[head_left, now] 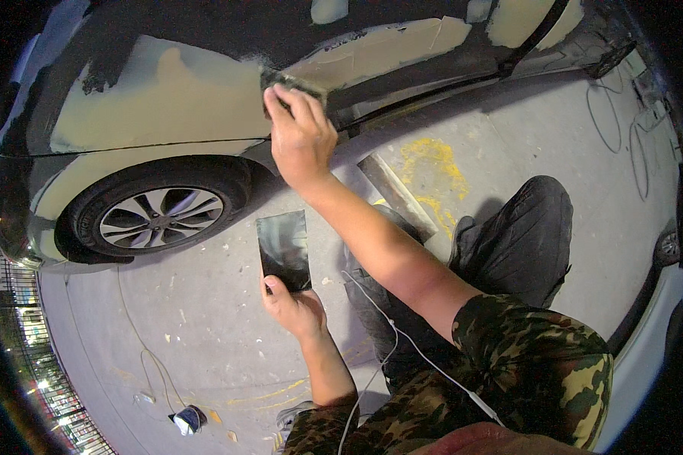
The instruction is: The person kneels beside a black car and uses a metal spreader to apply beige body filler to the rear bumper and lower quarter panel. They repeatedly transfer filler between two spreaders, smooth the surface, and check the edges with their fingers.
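My right hand reaches up to the side of a dark car, its fingers pressing a small black sheet, which looks like sandpaper, against the bodywork. Most of that sheet is hidden under the fingers. Beige filler patches cover the panel to its left, and a long cracked-looking patch lies to its right. Lower down, away from the car, my left hand grips a larger black, slightly shiny rectangular sheet by its near edge, thumb on top.
The car's wheel with silver spokes stands left of my hands. A flat board-like piece lies by my feet, near yellow floor marks. A white cable hangs across my body. A small container sits at lower left; loose cords lie at right.
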The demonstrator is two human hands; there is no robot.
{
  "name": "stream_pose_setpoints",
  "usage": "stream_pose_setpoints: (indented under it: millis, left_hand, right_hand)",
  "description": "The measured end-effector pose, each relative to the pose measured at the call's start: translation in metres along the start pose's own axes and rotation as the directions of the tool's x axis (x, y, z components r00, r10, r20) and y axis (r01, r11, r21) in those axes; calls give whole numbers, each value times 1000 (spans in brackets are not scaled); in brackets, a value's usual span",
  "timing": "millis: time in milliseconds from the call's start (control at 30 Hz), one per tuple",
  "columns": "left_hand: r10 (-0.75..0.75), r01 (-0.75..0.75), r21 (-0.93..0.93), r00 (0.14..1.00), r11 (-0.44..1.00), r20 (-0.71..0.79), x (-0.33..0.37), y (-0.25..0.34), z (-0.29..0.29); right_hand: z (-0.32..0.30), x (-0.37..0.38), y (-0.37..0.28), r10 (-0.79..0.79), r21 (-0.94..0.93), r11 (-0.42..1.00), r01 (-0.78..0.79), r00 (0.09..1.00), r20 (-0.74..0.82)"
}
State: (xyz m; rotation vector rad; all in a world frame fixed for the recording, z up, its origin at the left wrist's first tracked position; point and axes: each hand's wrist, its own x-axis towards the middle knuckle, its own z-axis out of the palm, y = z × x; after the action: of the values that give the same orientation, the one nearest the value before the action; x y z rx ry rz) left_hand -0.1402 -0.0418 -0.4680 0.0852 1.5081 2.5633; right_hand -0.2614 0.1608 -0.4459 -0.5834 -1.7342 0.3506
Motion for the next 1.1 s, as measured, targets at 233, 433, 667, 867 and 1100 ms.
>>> stream_pose_setpoints:
  millis: [233, 433, 667, 867, 1100]
  left_hand:
    - [28, -23, -218, 999, 976, 21, 9, 12, -5]
    - [-30, 173, -460, 953, 871, 301, 36, -10, 30]
    - [-46, 305, -500, 884, 810, 465, 50, -21, 64]
    - [-21, 280, -482, 880, 830, 474, 60, -20, 63]
    - [-68, 423, -579, 843, 697, 534, 48, -43, 67]
  right_hand:
    - [-62, -2, 4, 222, 465, 803, -374, 911, 348]
    - [-144, 30, 16, 289, 557, 185, -810, 586, 757]
    - [-187, 52, 0, 99, 561, 389, -731, 639, 763]
    - [-196, 51, 34, -228, 398, 908, -134, 638, 736]
    - [-203, 53, 71, 401, 377, 435, -817, 551, 731]
